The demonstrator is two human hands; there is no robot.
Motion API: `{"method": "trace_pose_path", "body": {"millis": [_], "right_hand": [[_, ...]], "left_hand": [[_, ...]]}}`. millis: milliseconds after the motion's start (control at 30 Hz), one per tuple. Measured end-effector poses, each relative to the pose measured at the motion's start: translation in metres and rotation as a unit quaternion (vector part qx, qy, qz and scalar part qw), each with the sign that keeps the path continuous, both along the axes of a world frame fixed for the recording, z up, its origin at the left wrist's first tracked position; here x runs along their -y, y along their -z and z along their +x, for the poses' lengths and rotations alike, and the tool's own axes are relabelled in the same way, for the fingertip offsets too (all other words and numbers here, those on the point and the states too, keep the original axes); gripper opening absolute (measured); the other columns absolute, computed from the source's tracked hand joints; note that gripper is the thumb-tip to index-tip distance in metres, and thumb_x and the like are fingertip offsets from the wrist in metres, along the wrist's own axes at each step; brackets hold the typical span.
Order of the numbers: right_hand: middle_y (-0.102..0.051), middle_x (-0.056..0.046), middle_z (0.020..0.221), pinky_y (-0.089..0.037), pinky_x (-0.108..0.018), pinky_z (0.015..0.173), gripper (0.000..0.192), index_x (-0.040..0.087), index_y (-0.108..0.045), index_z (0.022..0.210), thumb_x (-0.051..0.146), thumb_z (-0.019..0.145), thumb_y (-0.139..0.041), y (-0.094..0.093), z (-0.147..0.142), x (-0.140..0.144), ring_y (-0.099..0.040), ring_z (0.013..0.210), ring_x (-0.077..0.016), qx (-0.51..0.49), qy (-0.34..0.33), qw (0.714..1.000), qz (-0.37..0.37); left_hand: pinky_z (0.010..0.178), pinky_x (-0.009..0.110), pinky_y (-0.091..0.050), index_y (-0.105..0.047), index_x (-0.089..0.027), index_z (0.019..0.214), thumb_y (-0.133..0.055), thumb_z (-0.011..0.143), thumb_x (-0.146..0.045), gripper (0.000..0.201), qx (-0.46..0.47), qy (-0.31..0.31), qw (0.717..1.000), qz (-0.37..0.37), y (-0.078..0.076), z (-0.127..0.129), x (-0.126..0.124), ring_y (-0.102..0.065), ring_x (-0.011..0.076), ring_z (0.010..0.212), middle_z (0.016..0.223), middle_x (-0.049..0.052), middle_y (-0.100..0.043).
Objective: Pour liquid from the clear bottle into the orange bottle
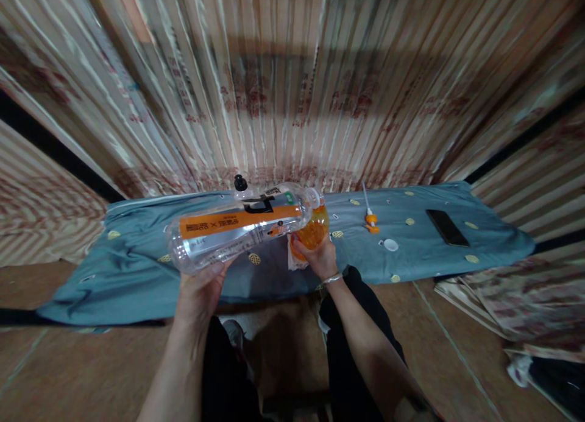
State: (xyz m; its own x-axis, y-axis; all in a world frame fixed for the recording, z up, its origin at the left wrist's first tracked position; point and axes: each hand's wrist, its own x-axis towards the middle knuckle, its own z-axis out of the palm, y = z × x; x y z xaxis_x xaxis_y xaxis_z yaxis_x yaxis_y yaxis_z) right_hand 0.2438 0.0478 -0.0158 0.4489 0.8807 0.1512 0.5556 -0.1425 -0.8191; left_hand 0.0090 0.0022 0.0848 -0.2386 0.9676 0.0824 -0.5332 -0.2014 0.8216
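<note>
My left hand is closed around the lower end of a large clear plastic bottle with an orange and silver label. The bottle lies tipped nearly level, its mouth pointing right. My right hand grips a bottle of orange liquid, which stands roughly upright on the cloth. The clear bottle's mouth is at the top of the orange bottle; whether they touch, or any liquid flows, I cannot tell. White tissue shows beside the orange bottle. A pump head, orange with a pale tube, lies to the right.
Blue-green patterned cloth covers the narrow bed or bench. A white round cap and a dark phone lie at the right. Behind the clear bottle stands a small bottle with a black top. Pleated curtains hang at the back and sides.
</note>
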Motion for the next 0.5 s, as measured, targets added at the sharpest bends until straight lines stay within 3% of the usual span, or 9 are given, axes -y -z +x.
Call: {"method": "trace_pose_path", "body": {"millis": [500], "right_hand": [[-0.082,-0.013,0.101,-0.062,-0.047,0.086,0.069,0.018,-0.06,0.119,0.055,0.067,-0.085,-0.0028,0.0014,0.0,-0.08,0.099,-0.0374,-0.003,-0.008,1.0,-0.016]], "left_hand": [[0.106,0.055,-0.061,-0.08,-0.03,0.118,-0.104,0.049,-0.03,0.074,-0.01,0.008,1.0,0.006,0.0017,-0.0009,-0.0007,-0.077,0.038,0.116,0.117,0.008,-0.082]]}}
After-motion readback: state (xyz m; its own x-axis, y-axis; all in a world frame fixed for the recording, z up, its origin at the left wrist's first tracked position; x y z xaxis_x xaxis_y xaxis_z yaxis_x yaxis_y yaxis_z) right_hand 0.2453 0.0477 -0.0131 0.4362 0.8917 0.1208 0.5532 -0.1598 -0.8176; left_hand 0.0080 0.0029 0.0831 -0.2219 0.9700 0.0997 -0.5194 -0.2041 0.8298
